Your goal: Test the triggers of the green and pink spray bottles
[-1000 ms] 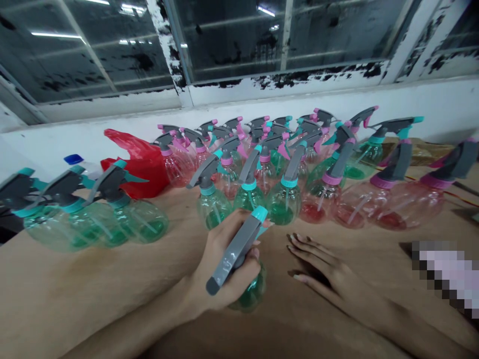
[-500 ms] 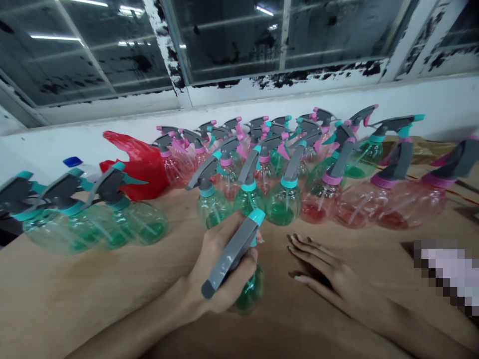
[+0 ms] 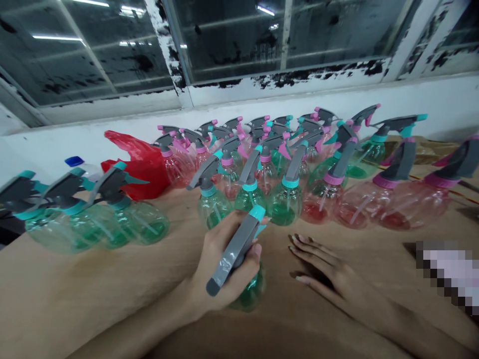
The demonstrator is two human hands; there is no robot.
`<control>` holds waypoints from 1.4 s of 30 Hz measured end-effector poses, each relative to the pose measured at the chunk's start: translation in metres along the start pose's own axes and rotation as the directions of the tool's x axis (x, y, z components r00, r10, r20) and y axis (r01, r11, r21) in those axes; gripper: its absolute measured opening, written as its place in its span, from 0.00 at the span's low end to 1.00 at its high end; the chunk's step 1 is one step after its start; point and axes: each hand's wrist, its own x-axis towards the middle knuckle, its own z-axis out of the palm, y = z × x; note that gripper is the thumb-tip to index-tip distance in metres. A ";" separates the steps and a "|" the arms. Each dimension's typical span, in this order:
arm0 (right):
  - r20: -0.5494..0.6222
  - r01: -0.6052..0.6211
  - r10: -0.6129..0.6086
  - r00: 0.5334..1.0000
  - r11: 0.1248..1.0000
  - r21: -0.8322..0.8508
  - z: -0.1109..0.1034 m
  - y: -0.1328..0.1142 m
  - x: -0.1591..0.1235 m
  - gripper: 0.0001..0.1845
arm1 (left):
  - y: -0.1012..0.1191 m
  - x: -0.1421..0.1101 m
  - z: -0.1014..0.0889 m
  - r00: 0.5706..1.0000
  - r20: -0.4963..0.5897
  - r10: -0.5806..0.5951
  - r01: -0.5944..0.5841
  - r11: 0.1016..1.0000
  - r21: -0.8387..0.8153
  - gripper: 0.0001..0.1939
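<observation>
My left hand point(image 3: 228, 269) is closed around the neck and trigger head of a green spray bottle point(image 3: 251, 291) with a grey head and teal nozzle. That bottle is upright on the wooden table point(image 3: 142, 294), its body partly hidden by my fingers. My right hand point(image 3: 325, 269) lies on the table to the right, fingers stretched out, holding nothing. Just beyond my hands stand a green bottle with a teal collar point(image 3: 283, 207) and a pink bottle with a pink collar point(image 3: 318, 204).
Several green spray bottles point(image 3: 144, 224) stand at the left. Many pink and green bottles point(image 3: 175, 169) crowd the back by the white wall point(image 3: 41, 144). A red plastic bag point(image 3: 145, 169) and a blue-capped bottle point(image 3: 84, 167) are back left. A blurred-out object point(image 3: 449, 271) lies at the right.
The trigger under my left fingers now sticks out further from the sprayer head, and the head has shifted very slightly. My right hand stays put.
</observation>
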 end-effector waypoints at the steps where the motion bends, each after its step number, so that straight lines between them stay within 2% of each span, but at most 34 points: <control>1: 0.009 -0.002 0.002 1.000 1.000 -0.003 0.000 0.000 0.000 0.28 | 0.000 0.000 0.000 1.000 0.001 0.007 -0.007 0.998 -0.056 0.14; 4: 0.026 -0.011 0.011 1.000 1.000 -0.006 -0.001 0.000 0.000 0.27 | 0.001 -0.001 0.001 1.000 -0.007 0.022 -0.023 0.990 -0.137 0.15; 14: -0.002 0.001 0.000 1.000 1.000 0.012 0.000 0.001 -0.001 0.27 | 0.001 0.000 0.002 0.999 -0.015 0.040 -0.042 0.988 -0.148 0.14; 24: -0.034 0.008 -0.007 0.999 0.999 0.034 0.001 0.001 -0.001 0.27 | 0.003 0.000 0.001 1.000 -0.002 -0.025 0.024 0.985 -0.170 0.16; 33: -0.013 0.015 -0.015 1.000 1.000 0.027 0.001 0.002 -0.001 0.27 | 0.002 0.004 -0.007 0.996 0.087 0.026 -0.016 0.994 -0.110 0.18; 36: -0.020 0.009 -0.009 1.000 1.000 0.030 0.000 0.000 0.000 0.27 | 0.001 0.004 -0.007 0.993 0.116 0.010 0.003 0.994 -0.113 0.16; 42: -0.022 0.012 -0.012 1.000 1.000 0.015 0.001 0.000 0.000 0.27 | 0.001 0.004 -0.007 0.992 0.122 0.021 -0.004 0.991 -0.136 0.15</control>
